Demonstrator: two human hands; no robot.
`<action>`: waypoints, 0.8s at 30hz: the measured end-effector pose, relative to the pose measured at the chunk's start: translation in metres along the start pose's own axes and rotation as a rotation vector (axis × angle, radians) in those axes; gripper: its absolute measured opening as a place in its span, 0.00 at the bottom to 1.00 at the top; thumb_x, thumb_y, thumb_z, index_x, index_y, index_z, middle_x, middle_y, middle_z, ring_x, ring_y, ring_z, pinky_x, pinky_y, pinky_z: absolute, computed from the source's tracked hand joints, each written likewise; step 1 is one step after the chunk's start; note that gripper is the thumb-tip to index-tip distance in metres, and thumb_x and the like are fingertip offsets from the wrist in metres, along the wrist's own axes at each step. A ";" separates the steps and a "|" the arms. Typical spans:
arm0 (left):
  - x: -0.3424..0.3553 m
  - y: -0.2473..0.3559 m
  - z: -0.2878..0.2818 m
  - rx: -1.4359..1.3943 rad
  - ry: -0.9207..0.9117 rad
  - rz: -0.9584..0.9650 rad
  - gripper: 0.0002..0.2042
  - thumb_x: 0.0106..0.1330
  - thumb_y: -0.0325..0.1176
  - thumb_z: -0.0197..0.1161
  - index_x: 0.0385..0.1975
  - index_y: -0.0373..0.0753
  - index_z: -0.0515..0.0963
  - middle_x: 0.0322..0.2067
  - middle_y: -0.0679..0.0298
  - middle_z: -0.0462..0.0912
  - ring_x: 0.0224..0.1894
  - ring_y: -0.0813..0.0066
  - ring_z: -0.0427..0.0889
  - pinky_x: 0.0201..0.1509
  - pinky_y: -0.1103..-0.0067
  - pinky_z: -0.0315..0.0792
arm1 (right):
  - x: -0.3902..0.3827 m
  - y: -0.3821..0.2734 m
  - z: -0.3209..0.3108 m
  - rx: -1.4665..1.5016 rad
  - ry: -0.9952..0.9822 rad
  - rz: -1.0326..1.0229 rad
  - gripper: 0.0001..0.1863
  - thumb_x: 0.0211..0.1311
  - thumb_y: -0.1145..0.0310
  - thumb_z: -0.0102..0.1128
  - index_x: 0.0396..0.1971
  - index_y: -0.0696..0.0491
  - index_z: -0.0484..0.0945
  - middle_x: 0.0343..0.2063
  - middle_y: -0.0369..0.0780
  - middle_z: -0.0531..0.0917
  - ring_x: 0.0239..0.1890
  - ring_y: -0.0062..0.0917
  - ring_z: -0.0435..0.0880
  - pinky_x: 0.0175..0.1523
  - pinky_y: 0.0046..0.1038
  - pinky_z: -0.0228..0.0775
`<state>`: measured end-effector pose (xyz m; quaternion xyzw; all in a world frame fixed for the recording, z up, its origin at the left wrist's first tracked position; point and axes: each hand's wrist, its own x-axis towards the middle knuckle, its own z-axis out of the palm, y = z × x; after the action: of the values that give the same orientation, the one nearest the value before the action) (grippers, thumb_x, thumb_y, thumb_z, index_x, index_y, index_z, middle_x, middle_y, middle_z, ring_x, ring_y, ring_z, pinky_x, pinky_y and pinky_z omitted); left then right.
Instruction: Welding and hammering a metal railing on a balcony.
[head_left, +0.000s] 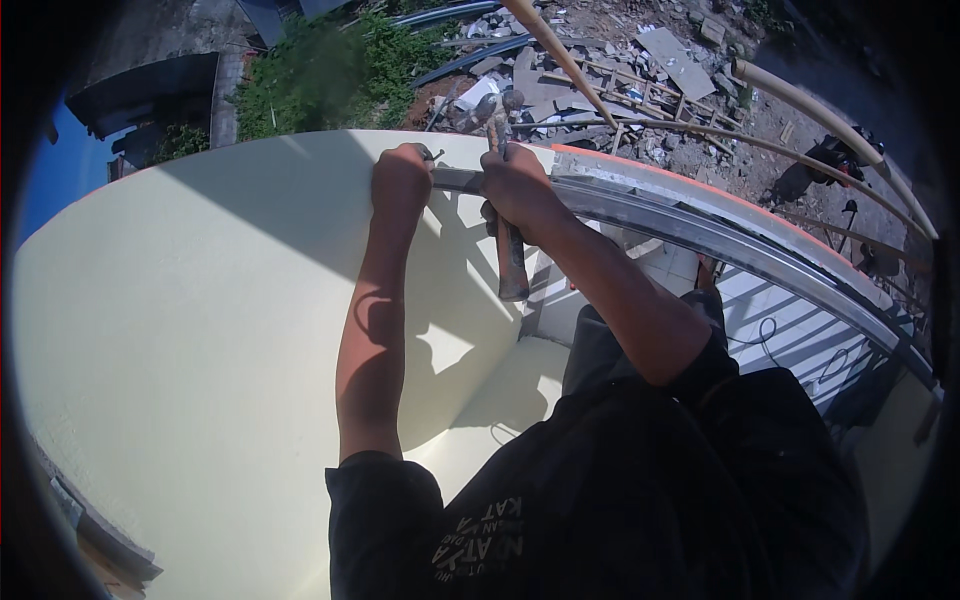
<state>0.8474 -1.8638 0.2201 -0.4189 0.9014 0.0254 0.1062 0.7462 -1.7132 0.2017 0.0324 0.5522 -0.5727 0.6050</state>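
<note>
- While the left end of the grey metal rail (640,212) is partly covered by the hands, the hammer (511,265) is held across that end, its head raised beyond the rail and its handle butt left exposed on the near side.
- The hammer's handle is gripped by the right hand (517,185), whose fingers are wrapped around it close below the head, over the rail.
- Just beside the rail's left end, the left hand (403,170) is curled tightly, and a small nail-like pin (439,155) is pinched in it, with one end left protruding toward the rail; whether the pin is touched to any surface cannot be told.
- To the left of the rail, a cream wall (200,320) is crossed by a slanting shadow.
- Along the rail's far side, a pale ledge (690,185) is edged in orange.
- Beyond the rail, rubble (640,60) is scattered over the ground and overhung by a thick bamboo pole (810,105); farther left, green plants (330,75) are seen.
- On the rail's near side, a pale floor (760,305) is striped by shadows, and a dark cable (768,335) is looped over it.
</note>
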 end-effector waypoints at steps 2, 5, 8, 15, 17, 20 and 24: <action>0.001 -0.001 0.002 0.007 0.013 -0.001 0.07 0.59 0.34 0.64 0.31 0.37 0.84 0.26 0.47 0.82 0.32 0.48 0.83 0.37 0.62 0.76 | 0.000 0.000 0.002 0.031 0.086 -0.107 0.15 0.64 0.64 0.47 0.29 0.64 0.70 0.20 0.45 0.77 0.18 0.33 0.79 0.22 0.40 0.71; 0.000 -0.001 0.001 0.012 -0.005 -0.006 0.07 0.59 0.34 0.65 0.32 0.37 0.84 0.26 0.48 0.82 0.32 0.48 0.83 0.37 0.62 0.76 | 0.001 -0.010 -0.003 -0.011 -0.188 0.191 0.13 0.61 0.66 0.48 0.28 0.63 0.69 0.18 0.44 0.74 0.16 0.31 0.76 0.20 0.39 0.69; -0.007 0.008 -0.005 0.040 0.008 0.015 0.08 0.59 0.34 0.66 0.32 0.37 0.84 0.26 0.49 0.83 0.32 0.50 0.84 0.37 0.63 0.76 | -0.004 -0.023 -0.014 -0.029 -0.145 0.020 0.11 0.60 0.67 0.49 0.30 0.61 0.68 0.18 0.42 0.74 0.16 0.30 0.75 0.18 0.36 0.68; -0.124 0.046 0.018 -0.625 0.378 -0.309 0.11 0.60 0.38 0.66 0.33 0.36 0.83 0.28 0.57 0.85 0.28 0.64 0.83 0.32 0.73 0.74 | -0.060 -0.010 -0.063 0.189 -0.053 -0.136 0.12 0.71 0.58 0.47 0.44 0.51 0.64 0.17 0.35 0.72 0.13 0.22 0.73 0.17 0.27 0.65; -0.135 0.057 0.046 -1.060 0.151 -0.575 0.14 0.62 0.40 0.66 0.38 0.34 0.82 0.28 0.61 0.85 0.22 0.77 0.77 0.24 0.80 0.67 | -0.069 -0.005 -0.069 0.105 0.071 -0.153 0.12 0.71 0.59 0.46 0.44 0.51 0.64 0.18 0.36 0.72 0.13 0.21 0.73 0.16 0.26 0.64; -0.133 0.079 0.088 -1.760 -0.129 -0.753 0.21 0.63 0.42 0.65 0.50 0.34 0.76 0.30 0.64 0.83 0.18 0.89 0.67 0.16 0.87 0.55 | -0.075 0.003 -0.068 0.163 -0.006 0.026 0.11 0.71 0.61 0.47 0.44 0.51 0.65 0.18 0.36 0.73 0.12 0.21 0.71 0.15 0.25 0.62; -0.122 0.102 0.121 -1.952 -0.276 -0.410 0.17 0.68 0.41 0.59 0.46 0.32 0.74 0.32 0.66 0.77 0.19 0.89 0.72 0.16 0.87 0.61 | -0.070 0.015 -0.059 0.377 -0.149 -0.106 0.07 0.69 0.65 0.45 0.42 0.51 0.64 0.19 0.37 0.72 0.10 0.22 0.69 0.13 0.27 0.62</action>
<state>0.8671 -1.6900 0.1233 -0.4634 0.3768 0.7822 -0.1776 0.7381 -1.6226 0.2193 0.0735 0.3900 -0.6979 0.5962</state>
